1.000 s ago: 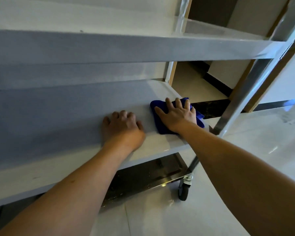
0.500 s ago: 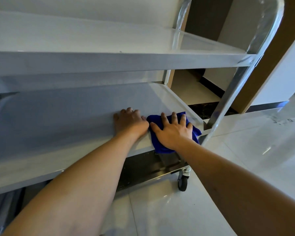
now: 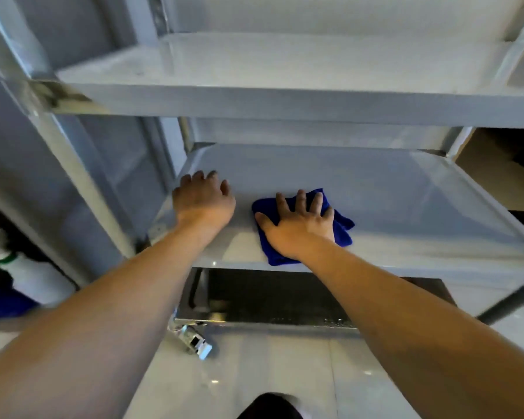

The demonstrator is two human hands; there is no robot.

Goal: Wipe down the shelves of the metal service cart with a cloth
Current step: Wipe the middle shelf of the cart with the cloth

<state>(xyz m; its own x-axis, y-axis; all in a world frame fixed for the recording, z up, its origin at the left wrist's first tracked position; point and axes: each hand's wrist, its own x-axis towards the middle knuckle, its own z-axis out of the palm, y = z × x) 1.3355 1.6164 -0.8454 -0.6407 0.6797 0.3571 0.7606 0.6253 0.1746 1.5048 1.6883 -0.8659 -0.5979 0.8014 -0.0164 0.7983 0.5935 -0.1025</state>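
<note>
The metal service cart has three shelves: a top shelf (image 3: 285, 65), a middle shelf (image 3: 406, 207) and a dark bottom shelf (image 3: 270, 300). A folded blue cloth (image 3: 341, 228) lies on the middle shelf near its front edge. My right hand (image 3: 297, 228) presses flat on the cloth with fingers spread. My left hand (image 3: 203, 201) rests on the same shelf at its left end, fingers bent down onto the surface, holding nothing.
A slanted cart post (image 3: 61, 140) rises at the left. A white spray bottle (image 3: 22, 273) with a green collar stands on the floor at the far left. A caster wheel (image 3: 194, 343) shows below the bottom shelf. Glossy white floor tiles (image 3: 254, 373) lie in front.
My view has swung left along the cart. The right hand has slid the cloth leftward, from the shelf's right corner toward its middle. The left hand has moved to the shelf's left end.
</note>
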